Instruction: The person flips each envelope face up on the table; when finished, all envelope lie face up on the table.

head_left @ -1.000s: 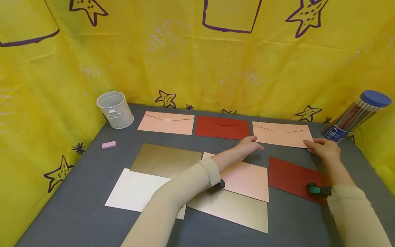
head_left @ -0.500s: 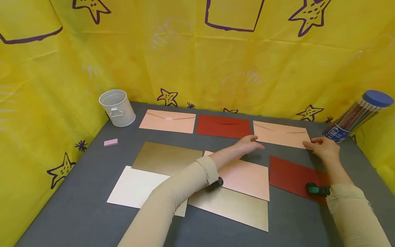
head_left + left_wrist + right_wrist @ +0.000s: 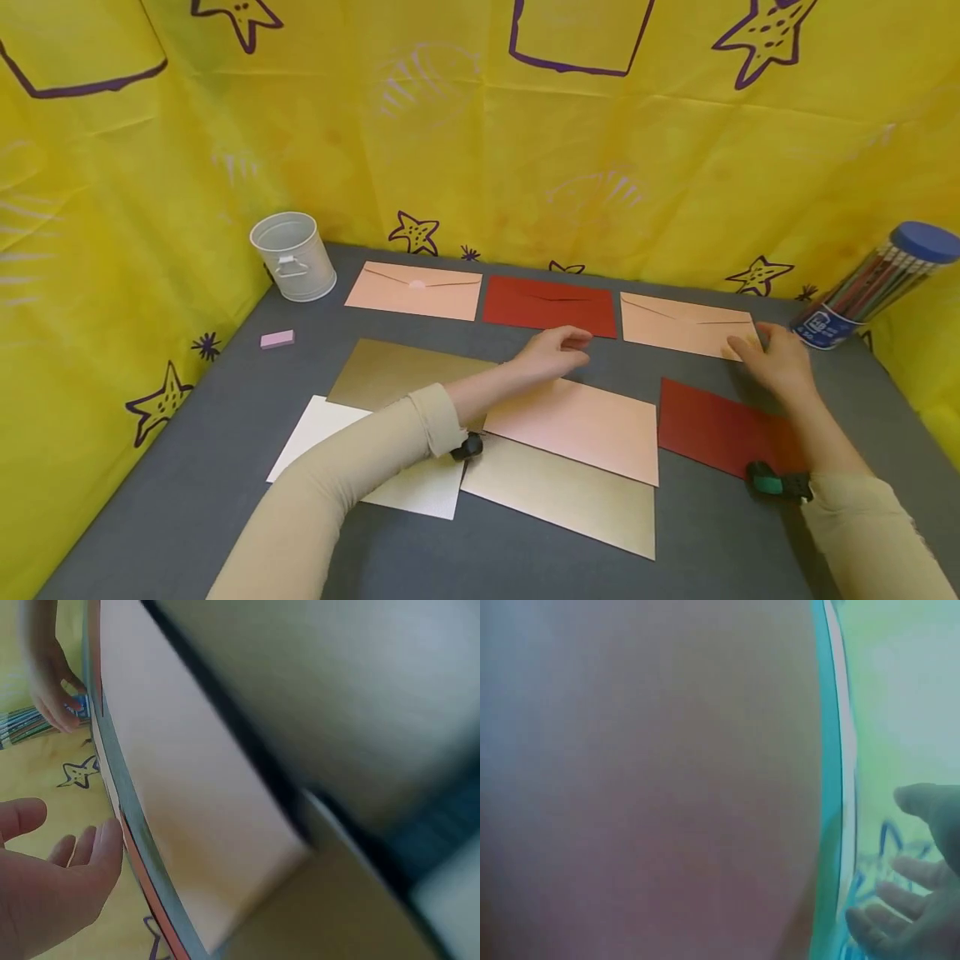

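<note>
From here I see the person's left arm (image 3: 337, 475) slanting inward, its left hand (image 3: 551, 354) relaxed, fingers (image 3: 105, 851) gently bent and thumb held apart. The right arm (image 3: 862, 533) angles forward and inward, the right hand (image 3: 778, 362) loosely spread, thumb parted from the fingers. Both sleeves end on the forearms, leaving the wrists bare.

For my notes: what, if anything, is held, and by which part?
Nothing is held: left hand and right hand are open, the latter near the rear-right pink envelope.

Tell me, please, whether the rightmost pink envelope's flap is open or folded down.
Folded down: the flap lies over the pink envelope, its edge visible.
</note>
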A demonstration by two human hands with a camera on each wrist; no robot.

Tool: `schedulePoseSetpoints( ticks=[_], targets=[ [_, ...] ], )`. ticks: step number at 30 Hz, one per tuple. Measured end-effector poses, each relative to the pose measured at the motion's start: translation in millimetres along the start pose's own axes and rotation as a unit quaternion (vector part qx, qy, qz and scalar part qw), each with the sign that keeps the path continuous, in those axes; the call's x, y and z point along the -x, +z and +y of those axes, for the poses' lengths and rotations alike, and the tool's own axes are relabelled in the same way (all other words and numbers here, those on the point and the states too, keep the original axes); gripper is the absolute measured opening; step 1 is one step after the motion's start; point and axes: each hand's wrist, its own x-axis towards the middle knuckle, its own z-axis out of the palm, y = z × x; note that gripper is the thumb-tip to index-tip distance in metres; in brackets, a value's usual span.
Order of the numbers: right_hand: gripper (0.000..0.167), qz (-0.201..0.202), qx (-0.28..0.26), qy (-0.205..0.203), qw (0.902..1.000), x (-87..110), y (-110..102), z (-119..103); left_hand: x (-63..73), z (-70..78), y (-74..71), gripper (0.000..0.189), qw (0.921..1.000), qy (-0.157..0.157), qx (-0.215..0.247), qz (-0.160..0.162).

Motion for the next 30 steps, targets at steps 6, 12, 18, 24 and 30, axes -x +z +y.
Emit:
schedulePoseSetpoints(
  ticks=[6,12,18,24,30],
  targets=[
    [0.074,-0.017,-0.065,-0.034,0.9972,14.4,17,-43,32.4,-18.7,-35.3,0.033,0.9968,0.05,-0.056,-0.029],
    [0.072,-0.065,-0.12,-0.089,0.9866,34.0,35,-91,70.5,-34.2,-65.2,0.034,0.9916,0.083,-0.087,-0.049],
    [0.07,-0.121,-0.129,-0.125,0.9761,49.8,57,-132,98.3,-48.2,-85.9,0.042,0.9902,0.11,-0.068,-0.051],
    [0.064,-0.168,-0.136,-0.182,0.9591,63.5,82,-166,122.4,-58.9,-98.7,0.056,0.9788,0.126,-0.152,-0.055],
    [0.067,-0.203,-0.13,-0.259,0.9355,77.8,105,-194,145.9,-63.8,-110.6,0.071,0.9519,0.118,-0.276,-0.062]
  ],
)
